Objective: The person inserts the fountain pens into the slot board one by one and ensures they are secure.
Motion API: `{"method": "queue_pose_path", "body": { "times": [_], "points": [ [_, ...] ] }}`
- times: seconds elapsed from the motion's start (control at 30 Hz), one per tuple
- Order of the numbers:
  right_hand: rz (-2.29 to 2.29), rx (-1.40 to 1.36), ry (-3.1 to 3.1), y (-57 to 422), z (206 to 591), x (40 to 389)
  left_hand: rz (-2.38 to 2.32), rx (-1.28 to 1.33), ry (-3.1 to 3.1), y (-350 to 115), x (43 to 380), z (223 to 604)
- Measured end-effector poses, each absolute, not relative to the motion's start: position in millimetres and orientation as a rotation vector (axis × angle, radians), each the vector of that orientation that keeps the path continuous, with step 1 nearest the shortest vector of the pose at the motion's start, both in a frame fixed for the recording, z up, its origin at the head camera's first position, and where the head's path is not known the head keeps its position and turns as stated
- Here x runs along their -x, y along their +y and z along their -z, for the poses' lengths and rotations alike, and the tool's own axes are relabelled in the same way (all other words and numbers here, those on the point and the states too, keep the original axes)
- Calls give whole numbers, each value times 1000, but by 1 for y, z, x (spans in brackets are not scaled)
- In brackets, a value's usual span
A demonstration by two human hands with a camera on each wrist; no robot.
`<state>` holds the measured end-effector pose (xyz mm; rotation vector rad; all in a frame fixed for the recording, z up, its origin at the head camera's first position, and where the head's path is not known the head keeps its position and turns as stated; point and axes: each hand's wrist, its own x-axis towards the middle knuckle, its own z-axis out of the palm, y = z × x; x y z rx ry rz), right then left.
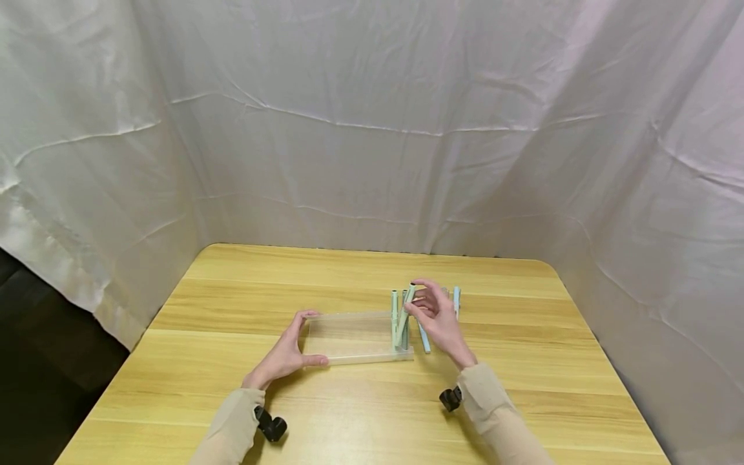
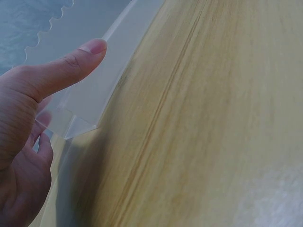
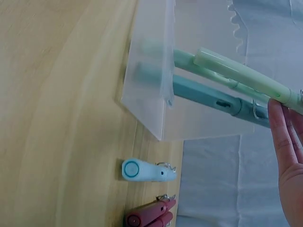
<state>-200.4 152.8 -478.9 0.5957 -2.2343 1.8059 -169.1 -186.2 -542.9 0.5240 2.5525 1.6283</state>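
Note:
A clear plastic pen rack [image 1: 354, 354] with a scalloped edge lies on the table. My left hand [image 1: 286, 355] grips its left end, thumb on the near side and fingers at the far side. My right hand [image 1: 437, 318] pinches a pale green pen [image 3: 244, 74] near its clip end, tilted over the right end of the rack. Under it, another green pen [image 3: 183, 60] and a teal pen [image 3: 203, 93] lie side by side across the rack, their ends seen through its frosted wall. In the left wrist view, the left thumb [image 2: 78, 64] lies against the rack.
Right of the rack, a light blue pen [image 3: 147, 170] lies on the wooden table [image 1: 360, 413]. Dark red pens [image 3: 150, 213] lie beside it in the right wrist view. Another blue pen [image 1: 456, 298] shows beyond the right hand. Pale curtains [image 1: 349, 161] hang around the table.

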Motion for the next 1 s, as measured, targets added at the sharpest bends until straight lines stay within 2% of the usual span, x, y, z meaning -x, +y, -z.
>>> {"method": "queue_pose_path", "body": {
  "times": [1.0],
  "points": [
    [-1531, -724, -2343, 132, 485, 198, -1639, -555, 2553, -187, 169, 544]
  ]
}}
